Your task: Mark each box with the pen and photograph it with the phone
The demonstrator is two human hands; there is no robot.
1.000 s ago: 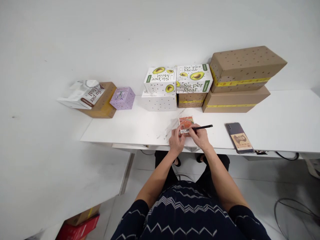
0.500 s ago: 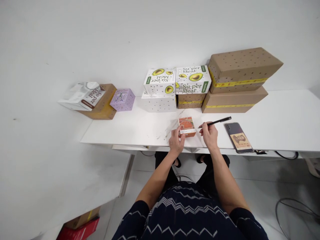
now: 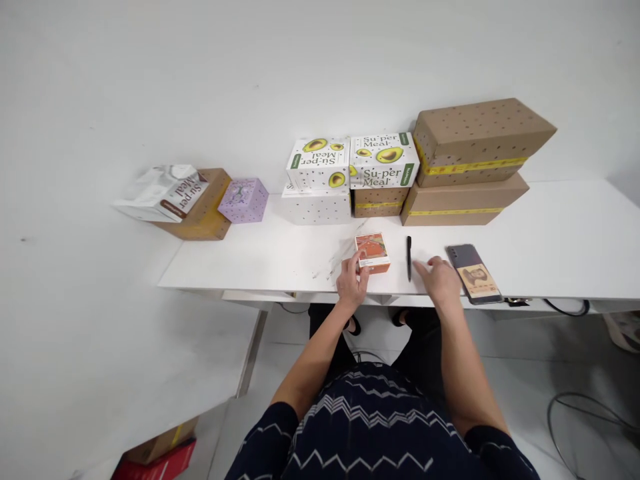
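A small orange-and-white box (image 3: 373, 251) lies on the white table in front of me. My left hand (image 3: 352, 283) grips its near left corner, with fingers on its top and side. A black pen (image 3: 409, 257) rests on the table to the right of the box, pointing toward me. Just right of the pen is my right hand (image 3: 441, 283), thumb and fingers apart and holding nothing. Beside that hand, a dark phone (image 3: 473, 273) with a picture card on its back lies near the table's front edge.
Behind, two avocado-print boxes (image 3: 383, 160) sit on a white box (image 3: 320, 208) and a small brown box (image 3: 380, 203). Stacked brown cartons (image 3: 467, 167) stand to the right. A purple box (image 3: 245, 201) and a brown carton (image 3: 210, 223) are at the left, against the wall.
My right hand has let go of the pen, which now lies on the table, and has moved right toward the phone. My left hand stays at the orange box.
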